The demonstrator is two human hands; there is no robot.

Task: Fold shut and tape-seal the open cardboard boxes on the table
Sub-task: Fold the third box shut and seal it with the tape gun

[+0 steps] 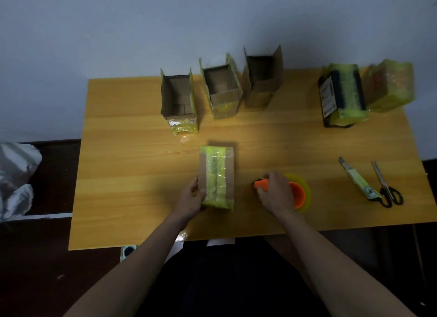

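So there's a wooden table [132, 165] against a pale wall [118, 28], and it's holding six cardboard boxes total. Three open ones stand in a row at the far edge: the left open box [179, 101], the middle open box [221, 87], both with yellow-green tape on the sides, and a plain brown open box [262, 77] with flaps up. Far right are two closed ones wrapped in the same tape: a dark box [343, 96] with a white label, print too small to read, and a blurred taped box [390, 84] right beside it. The sixth, a sealed box [217, 177], lies near the front centre with tape strips down its top. The left hand [192, 198] grips its near-left edge, fingers curled round it. Just right of it, the right hand [275, 191] is wrapped around an orange tape dispenser [299, 193] with its yellowish roll. Off near the right: one box cutter [357, 179] and one pair of scissors [387, 186], touching at the handles. Crumpled silvery plastic [16, 174] sits off the table, left.
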